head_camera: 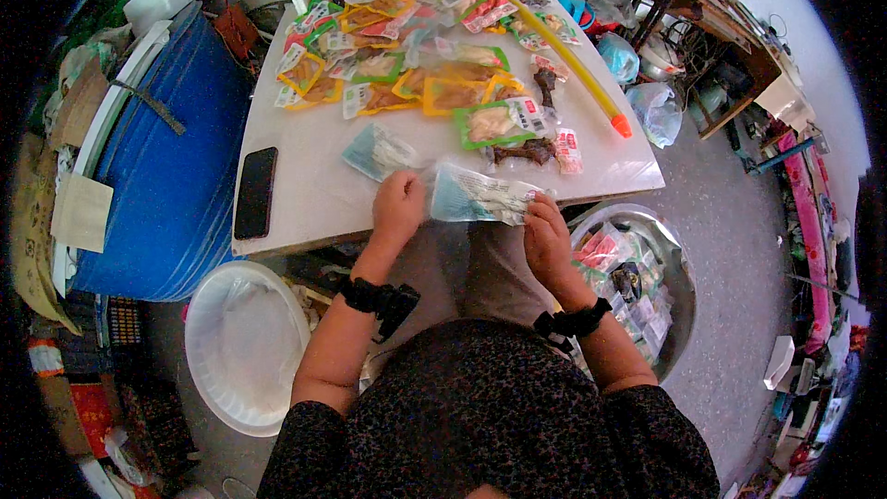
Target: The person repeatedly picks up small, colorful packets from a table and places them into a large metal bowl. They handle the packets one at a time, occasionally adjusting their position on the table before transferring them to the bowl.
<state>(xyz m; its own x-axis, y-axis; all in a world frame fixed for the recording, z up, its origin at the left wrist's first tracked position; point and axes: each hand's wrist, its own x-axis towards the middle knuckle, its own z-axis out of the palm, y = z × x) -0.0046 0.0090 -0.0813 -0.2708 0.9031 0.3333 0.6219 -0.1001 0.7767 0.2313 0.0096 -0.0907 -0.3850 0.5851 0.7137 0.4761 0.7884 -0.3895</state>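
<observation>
My right hand (pixel 545 234) pinches the right end of a blue-and-white plastic food packet (pixel 478 195) at the table's near edge. To its left, my left hand (pixel 400 208) has curled fingers; it is close to that packet's left end, and whether it grips anything is hidden. Just beyond my left hand lies a second blue-and-white packet (pixel 380 151), flat on the white table (pixel 312 201). Farther back, a green-edged packet (pixel 497 123) rests beside a dark vacuum-packed piece of meat (pixel 524 152) and a small red-and-white packet (pixel 569 151).
Many yellow-edged packets (pixel 454 95) cover the table's far part. A yellow tube with an orange tip (pixel 575 66) lies along the right. A phone (pixel 256 193) lies at left. Below stand a white basin (pixel 242 353) and a metal basin (pixel 682 319) of packets; a blue barrel (pixel 170 166) stands left.
</observation>
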